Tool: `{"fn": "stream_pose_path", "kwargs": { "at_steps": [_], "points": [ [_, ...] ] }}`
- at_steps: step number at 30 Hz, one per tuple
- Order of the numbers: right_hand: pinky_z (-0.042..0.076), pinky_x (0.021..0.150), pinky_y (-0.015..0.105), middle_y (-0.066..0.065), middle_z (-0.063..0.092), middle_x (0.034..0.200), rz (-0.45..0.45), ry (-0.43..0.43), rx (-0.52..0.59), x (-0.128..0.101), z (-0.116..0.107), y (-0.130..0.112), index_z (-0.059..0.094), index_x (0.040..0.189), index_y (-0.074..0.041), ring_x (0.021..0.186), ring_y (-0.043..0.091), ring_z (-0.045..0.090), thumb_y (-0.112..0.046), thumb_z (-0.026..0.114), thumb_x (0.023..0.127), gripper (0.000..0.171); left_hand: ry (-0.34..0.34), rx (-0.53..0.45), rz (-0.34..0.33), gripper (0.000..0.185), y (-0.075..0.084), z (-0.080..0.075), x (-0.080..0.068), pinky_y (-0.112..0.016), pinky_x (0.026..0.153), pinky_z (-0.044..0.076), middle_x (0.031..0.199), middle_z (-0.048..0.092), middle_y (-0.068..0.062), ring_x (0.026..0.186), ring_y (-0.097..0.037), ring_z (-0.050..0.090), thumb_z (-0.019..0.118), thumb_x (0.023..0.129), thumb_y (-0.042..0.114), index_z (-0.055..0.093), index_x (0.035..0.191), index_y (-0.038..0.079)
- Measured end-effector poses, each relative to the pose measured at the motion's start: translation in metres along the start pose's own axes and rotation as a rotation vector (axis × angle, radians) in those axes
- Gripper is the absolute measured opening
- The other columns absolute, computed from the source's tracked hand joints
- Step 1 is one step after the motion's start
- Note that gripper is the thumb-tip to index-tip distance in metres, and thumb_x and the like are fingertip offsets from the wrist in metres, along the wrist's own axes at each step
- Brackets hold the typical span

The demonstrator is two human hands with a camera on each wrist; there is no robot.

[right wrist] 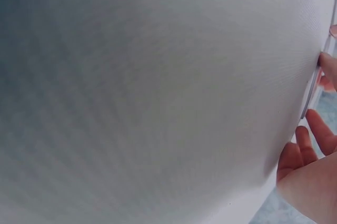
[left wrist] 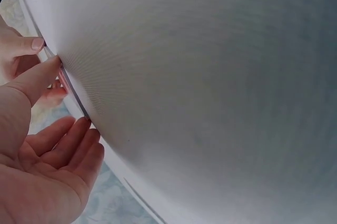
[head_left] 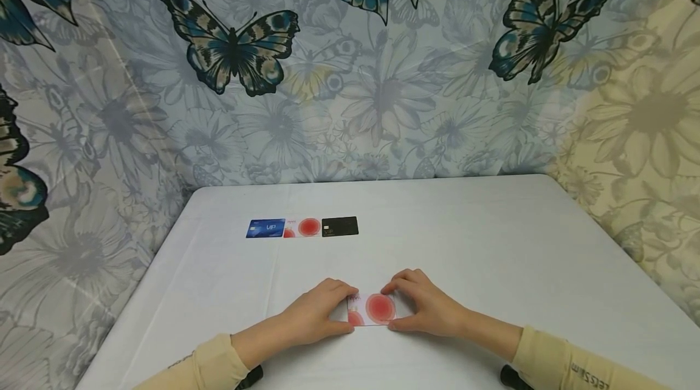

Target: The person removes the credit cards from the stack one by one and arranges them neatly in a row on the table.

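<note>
A white card with red circles [head_left: 370,309] lies on the near part of the white table, its long side running left to right. My left hand [head_left: 317,312] pinches its left end, thumb at the near corner and fingertips at the far one. The other end is held the same way by my right hand [head_left: 429,308]. From the left wrist, the card [left wrist: 75,93] shows edge-on between thumb and fingertips of the left hand [left wrist: 52,176]. Edge-on too, the card [right wrist: 311,96] appears beside the right hand [right wrist: 305,158] in the right wrist view.
Farther back on the white table [head_left: 465,238], three cards form a row: a blue VIP card [head_left: 265,228], a white card with red circles [head_left: 302,228] and a black card [head_left: 340,226]. A butterfly-patterned cloth [head_left: 383,104] hangs behind the table.
</note>
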State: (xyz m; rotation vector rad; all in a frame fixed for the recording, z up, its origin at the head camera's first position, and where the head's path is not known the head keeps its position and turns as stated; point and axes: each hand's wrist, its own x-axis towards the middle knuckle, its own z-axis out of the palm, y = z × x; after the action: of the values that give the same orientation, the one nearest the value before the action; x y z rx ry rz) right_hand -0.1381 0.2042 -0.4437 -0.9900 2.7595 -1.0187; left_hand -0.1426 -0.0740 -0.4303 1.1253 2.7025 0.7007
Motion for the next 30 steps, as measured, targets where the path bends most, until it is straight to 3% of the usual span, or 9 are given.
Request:
{"fn": "stream_pose_path", "kwargs": {
  "at_steps": [20, 30],
  "points": [
    [0.045, 0.093, 0.036, -0.013, 0.057, 0.116, -0.009, 0.005, -0.021, 0.0008, -0.0002, -0.0020, 0.064, 0.114, -0.024, 0.108, 0.011, 0.045, -0.040, 0.080, 0.080, 0.041, 0.045, 0.010, 0.055, 0.048, -0.0024, 0.0011, 0.0008, -0.030, 0.098, 0.045, 0.118, 0.062, 0.000, 0.112, -0.014, 0.055, 0.078, 0.083, 0.023, 0.060, 0.125, 0.007],
    [0.045, 0.091, 0.035, -0.014, 0.059, 0.113, -0.060, 0.049, -0.063, 0.0003, -0.0014, -0.0032, 0.064, 0.113, -0.023, 0.106, 0.009, 0.047, -0.038, 0.081, 0.078, 0.041, 0.084, -0.025, 0.089, 0.050, -0.0021, -0.0010, 0.0001, -0.030, 0.100, 0.045, 0.118, 0.063, -0.001, 0.112, -0.013, 0.057, 0.078, 0.083, 0.022, 0.060, 0.126, 0.007]
  ]
}}
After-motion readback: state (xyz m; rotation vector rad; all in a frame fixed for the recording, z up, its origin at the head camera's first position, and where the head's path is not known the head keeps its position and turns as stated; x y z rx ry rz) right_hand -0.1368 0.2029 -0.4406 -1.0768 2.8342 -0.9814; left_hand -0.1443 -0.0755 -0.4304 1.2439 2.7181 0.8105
